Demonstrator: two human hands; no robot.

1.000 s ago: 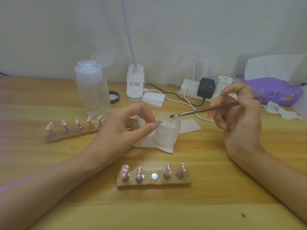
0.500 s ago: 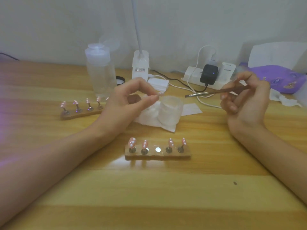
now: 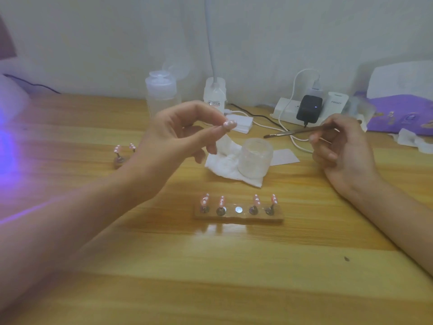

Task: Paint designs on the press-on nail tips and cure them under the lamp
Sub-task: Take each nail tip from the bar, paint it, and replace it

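Nail tips sit in three places here. One tip (image 3: 229, 124), pink with pale dots, is pinched between thumb and forefinger of our left hand (image 3: 173, 139), raised above the worktop (image 3: 210, 277) and clear of the jar (image 3: 255, 158). Four more, dotted alike, stand on the near holder (image 3: 237, 216). Its middle spot (image 3: 238, 209) is bare, so we judge that the pinched tip belongs there. A second holder (image 3: 118, 159) lies further left, mostly hidden by our left arm, and we can count only two tips on it.

Our right hand (image 3: 342, 148) grips the brush (image 3: 300, 131), bristles pointing toward the pinched tip but apart from it.

Purple glow (image 3: 3, 146) spills in at the left edge, with its source out of view.

We reckon painting on this row is near its end. What seems left is curing the pinched tip, setting it on the bare spot, and any further coats. Whether the other tips are cured we cannot tell.
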